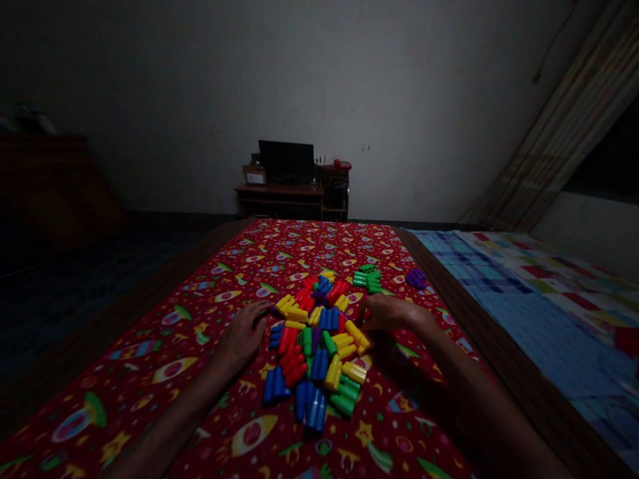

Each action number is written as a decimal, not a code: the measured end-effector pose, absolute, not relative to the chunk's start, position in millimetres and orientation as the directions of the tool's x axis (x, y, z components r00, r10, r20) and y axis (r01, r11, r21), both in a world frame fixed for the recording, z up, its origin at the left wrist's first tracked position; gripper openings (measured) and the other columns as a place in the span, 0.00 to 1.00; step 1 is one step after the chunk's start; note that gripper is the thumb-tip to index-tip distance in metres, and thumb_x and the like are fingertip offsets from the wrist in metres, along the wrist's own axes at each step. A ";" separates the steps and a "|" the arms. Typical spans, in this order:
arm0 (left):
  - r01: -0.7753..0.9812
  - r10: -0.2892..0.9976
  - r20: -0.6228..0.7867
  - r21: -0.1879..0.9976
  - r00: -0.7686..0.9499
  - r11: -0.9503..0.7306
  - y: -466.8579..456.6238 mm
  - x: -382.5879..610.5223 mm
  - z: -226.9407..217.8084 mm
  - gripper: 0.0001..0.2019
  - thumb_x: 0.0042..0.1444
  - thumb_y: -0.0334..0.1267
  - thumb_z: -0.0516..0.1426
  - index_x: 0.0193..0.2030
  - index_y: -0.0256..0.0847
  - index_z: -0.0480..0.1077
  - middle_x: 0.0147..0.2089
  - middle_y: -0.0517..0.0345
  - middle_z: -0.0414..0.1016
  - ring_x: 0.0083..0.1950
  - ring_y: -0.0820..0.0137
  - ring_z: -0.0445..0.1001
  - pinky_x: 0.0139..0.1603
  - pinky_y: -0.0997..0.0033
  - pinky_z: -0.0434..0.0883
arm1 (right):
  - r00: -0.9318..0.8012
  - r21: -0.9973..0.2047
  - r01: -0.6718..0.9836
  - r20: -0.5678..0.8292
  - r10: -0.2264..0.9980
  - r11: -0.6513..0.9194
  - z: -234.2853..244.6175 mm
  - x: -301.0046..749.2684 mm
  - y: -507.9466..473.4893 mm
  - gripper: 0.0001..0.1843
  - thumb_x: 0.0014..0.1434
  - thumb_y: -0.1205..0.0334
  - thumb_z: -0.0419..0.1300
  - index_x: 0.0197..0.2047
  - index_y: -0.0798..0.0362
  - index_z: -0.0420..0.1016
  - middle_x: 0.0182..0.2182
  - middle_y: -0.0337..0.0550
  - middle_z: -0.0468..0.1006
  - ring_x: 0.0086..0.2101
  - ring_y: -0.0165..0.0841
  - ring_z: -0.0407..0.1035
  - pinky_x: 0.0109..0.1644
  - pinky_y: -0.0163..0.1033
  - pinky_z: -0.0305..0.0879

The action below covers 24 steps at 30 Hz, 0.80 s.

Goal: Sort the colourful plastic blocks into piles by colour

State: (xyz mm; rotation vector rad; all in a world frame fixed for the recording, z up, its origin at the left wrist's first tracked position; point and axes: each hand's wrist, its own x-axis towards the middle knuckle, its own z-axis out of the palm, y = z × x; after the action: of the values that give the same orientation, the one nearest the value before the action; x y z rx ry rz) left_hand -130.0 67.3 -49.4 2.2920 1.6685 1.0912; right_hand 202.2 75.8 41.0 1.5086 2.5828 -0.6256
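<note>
A pile of colourful plastic blocks [317, 346], red, blue, yellow and green, lies in the middle of a red patterned sheet [150, 352]. My left hand [243, 334] rests flat on the sheet at the pile's left edge, fingers stretched toward a yellow block. My right hand [387, 313] sits at the pile's upper right, fingers curled near a yellow block; whether it grips anything is hidden. A small group of green blocks [368, 277] and a purple block [415, 277] lie apart, farther back on the right.
A wooden frame edge [474, 319] runs along the sheet's right side, with a blue checked mattress [529, 293] beyond it. A low desk with a dark monitor [287, 163] stands against the far wall. The room is dim; a curtain [564, 133] hangs at right.
</note>
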 end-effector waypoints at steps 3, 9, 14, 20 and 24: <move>0.783 0.858 0.495 0.478 0.134 -0.398 68.2 -130.2 -52.1 0.17 0.57 0.41 0.47 0.45 0.41 0.74 0.50 0.49 0.77 0.53 0.59 0.74 0.57 0.54 0.70 | -0.505 -0.369 0.830 -0.181 0.844 0.418 40.5 220.2 90.7 0.12 0.51 0.65 0.64 0.40 0.52 0.81 0.33 0.41 0.82 0.30 0.30 0.73 0.28 0.29 0.59; 0.788 0.869 0.478 0.484 0.127 -0.381 69.1 -130.6 -53.5 0.18 0.57 0.42 0.46 0.45 0.40 0.74 0.50 0.47 0.77 0.53 0.58 0.74 0.58 0.54 0.70 | -0.010 -0.418 0.896 0.320 0.947 0.150 37.9 288.2 118.3 0.12 0.56 0.61 0.59 0.42 0.56 0.78 0.34 0.47 0.81 0.33 0.34 0.73 0.35 0.34 0.63; 0.797 0.866 0.480 0.463 0.142 -0.387 70.2 -132.2 -52.9 0.18 0.57 0.42 0.47 0.46 0.40 0.73 0.51 0.48 0.77 0.53 0.58 0.74 0.58 0.54 0.70 | 0.301 -0.446 0.892 0.474 0.828 -0.069 6.6 340.4 128.3 0.16 0.55 0.57 0.59 0.43 0.59 0.75 0.37 0.54 0.80 0.38 0.40 0.73 0.39 0.40 0.64; 0.798 0.857 0.494 0.453 0.147 -0.398 69.5 -132.3 -53.2 0.18 0.57 0.42 0.47 0.46 0.41 0.74 0.50 0.49 0.77 0.53 0.59 0.74 0.58 0.55 0.70 | 0.273 -0.433 0.898 0.408 0.871 -0.079 -13.1 345.8 129.4 0.15 0.57 0.56 0.57 0.37 0.58 0.79 0.37 0.54 0.81 0.39 0.41 0.74 0.43 0.41 0.65; 0.797 0.867 0.479 0.466 0.137 -0.384 68.1 -131.2 -51.4 0.18 0.57 0.42 0.47 0.46 0.41 0.74 0.51 0.49 0.77 0.53 0.59 0.74 0.58 0.55 0.70 | 0.248 -0.396 0.917 0.448 0.859 -0.058 3.4 336.2 126.9 0.18 0.61 0.58 0.53 0.39 0.60 0.81 0.38 0.58 0.81 0.40 0.43 0.74 0.44 0.41 0.64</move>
State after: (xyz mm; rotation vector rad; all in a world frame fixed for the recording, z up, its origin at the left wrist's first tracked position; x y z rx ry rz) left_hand -131.2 68.1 -51.4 2.2923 1.6847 1.0797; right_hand 336.2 126.9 3.4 2.8839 2.4296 0.1844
